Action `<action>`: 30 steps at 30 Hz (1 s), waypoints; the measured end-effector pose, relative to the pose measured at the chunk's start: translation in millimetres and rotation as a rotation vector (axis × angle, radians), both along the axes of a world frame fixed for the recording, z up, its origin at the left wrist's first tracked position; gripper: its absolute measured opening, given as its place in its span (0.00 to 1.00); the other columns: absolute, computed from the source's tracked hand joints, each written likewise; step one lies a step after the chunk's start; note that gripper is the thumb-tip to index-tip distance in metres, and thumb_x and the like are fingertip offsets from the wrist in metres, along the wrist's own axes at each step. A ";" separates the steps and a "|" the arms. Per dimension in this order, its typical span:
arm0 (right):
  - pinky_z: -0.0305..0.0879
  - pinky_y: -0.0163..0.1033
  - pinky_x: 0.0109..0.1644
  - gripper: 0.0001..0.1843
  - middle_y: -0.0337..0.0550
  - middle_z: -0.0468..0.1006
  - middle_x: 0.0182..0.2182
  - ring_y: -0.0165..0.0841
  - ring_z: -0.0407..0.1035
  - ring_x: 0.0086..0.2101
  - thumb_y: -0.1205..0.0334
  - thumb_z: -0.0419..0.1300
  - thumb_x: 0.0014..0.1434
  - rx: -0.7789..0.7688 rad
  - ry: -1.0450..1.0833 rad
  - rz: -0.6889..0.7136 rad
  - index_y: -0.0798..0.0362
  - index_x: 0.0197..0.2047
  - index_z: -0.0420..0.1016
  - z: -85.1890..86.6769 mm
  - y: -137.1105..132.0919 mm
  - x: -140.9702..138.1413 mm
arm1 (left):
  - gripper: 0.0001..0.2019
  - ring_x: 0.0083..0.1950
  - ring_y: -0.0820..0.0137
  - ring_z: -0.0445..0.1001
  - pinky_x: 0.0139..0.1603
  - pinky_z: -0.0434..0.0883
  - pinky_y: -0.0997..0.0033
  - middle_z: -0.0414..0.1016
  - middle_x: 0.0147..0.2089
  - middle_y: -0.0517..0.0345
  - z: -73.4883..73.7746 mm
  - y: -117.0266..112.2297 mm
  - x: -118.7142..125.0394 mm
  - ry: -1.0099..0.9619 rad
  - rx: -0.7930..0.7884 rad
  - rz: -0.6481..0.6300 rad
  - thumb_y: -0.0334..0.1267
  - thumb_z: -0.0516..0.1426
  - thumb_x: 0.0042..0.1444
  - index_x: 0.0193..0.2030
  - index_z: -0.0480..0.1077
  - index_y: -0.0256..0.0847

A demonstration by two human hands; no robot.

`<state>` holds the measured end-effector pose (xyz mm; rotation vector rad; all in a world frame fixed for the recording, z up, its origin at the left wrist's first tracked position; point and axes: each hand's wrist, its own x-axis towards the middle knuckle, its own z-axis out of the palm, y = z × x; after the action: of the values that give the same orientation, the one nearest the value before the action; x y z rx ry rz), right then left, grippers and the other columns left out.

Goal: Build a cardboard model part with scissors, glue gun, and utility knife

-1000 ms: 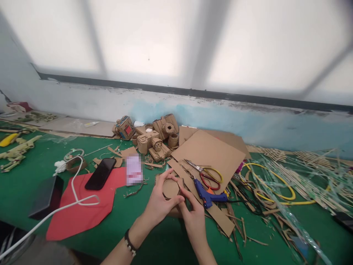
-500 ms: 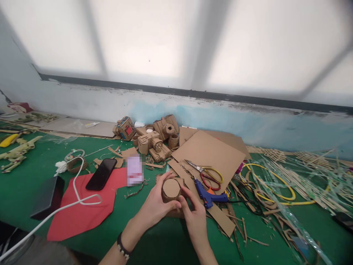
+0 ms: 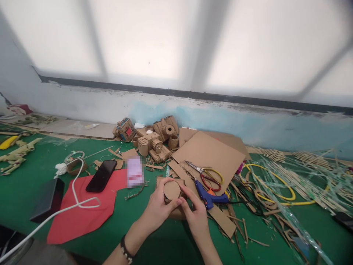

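A small round cardboard cylinder [image 3: 171,190] with a flat disc on top sits between both hands, above the green table [image 3: 24,187]. My left hand [image 3: 157,206] wraps its fingers round the cylinder's left side, thumb at the front rim. My right hand [image 3: 195,214] pinches the cylinder's right side with thumb and fingers. A flat cardboard piece [image 3: 176,213] lies under the hands, mostly hidden. A dark bead bracelet is on my left wrist.
A blue glue gun [image 3: 207,195] and scissors [image 3: 206,173] lie on cardboard sheets [image 3: 212,152] right of the hands. Cardboard camera models [image 3: 154,141] stand behind. Left lie a red sheet [image 3: 79,209], a black phone [image 3: 100,175], a dark box [image 3: 46,198] and a white cable [image 3: 74,198]. Strips and yellow wire litter the right.
The disc now sits as a cap on the cylinder, and both hands have closed in tighter round it. The view has shifted slightly.
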<state>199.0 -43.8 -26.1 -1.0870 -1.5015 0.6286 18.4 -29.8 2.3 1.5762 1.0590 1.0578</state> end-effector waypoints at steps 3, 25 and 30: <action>0.81 0.52 0.63 0.17 0.51 0.88 0.57 0.48 0.83 0.57 0.51 0.67 0.70 0.016 0.028 -0.036 0.44 0.58 0.89 -0.5 1.5 -1.3 | 0.32 0.62 0.51 0.78 0.66 0.72 0.52 0.75 0.64 0.43 1.3 0.1 0.1 0.017 0.011 -0.009 0.60 0.63 0.66 0.67 0.62 0.46; 0.77 0.54 0.66 0.26 0.54 0.83 0.63 0.50 0.78 0.64 0.42 0.60 0.75 -0.080 0.101 -0.146 0.49 0.63 0.86 -11.6 -9.2 -23.3 | 0.45 0.69 0.48 0.74 0.73 0.69 0.48 0.72 0.69 0.38 4.0 1.9 -5.2 -0.093 0.004 -0.059 0.64 0.71 0.56 0.72 0.61 0.44; 0.71 0.58 0.72 0.29 0.51 0.76 0.70 0.49 0.70 0.70 0.44 0.55 0.78 -0.068 0.044 -0.196 0.47 0.72 0.77 -16.1 -15.4 -27.6 | 0.42 0.79 0.50 0.66 0.80 0.61 0.47 0.69 0.75 0.36 6.0 1.2 1.6 -0.373 0.045 0.057 0.73 0.56 0.66 0.74 0.59 0.43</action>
<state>171.5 -59.1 -42.2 -1.2472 -1.3249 0.5659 20.0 -28.6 8.3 1.3208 0.8326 1.3600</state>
